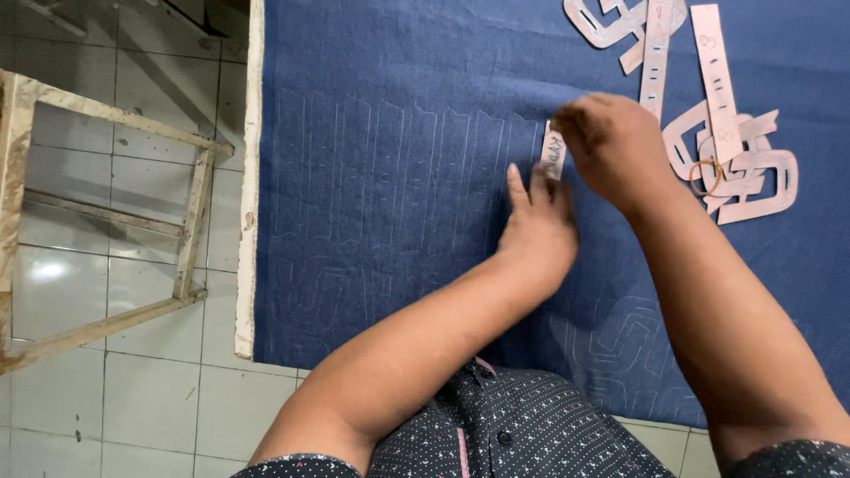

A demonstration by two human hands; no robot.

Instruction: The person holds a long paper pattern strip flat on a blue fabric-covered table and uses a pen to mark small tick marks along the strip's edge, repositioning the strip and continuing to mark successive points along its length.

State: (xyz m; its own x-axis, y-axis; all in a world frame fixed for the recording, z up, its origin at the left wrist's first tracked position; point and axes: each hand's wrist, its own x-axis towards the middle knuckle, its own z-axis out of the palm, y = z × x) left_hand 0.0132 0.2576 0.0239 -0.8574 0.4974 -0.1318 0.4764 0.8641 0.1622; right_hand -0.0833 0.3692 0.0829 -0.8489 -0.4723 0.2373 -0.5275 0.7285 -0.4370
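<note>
Right grip pinching one pink template strip | left hand flat (fingers spread) on blue fabric

Blue fabric — white chalk lines; pink templates.

shirt: dark navy, small pale print | short sleeves | pink placket trim | dark buttons

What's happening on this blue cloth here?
A person leans over a dark blue fabric spread on a table. The left hand presses flat on the cloth, and the right hand holds a small pinkish paper pattern strip against it. Rows of pale chalk outlines already cover the fabric to the left. More pattern pieces lie in a loose pile at the upper right.
</note>
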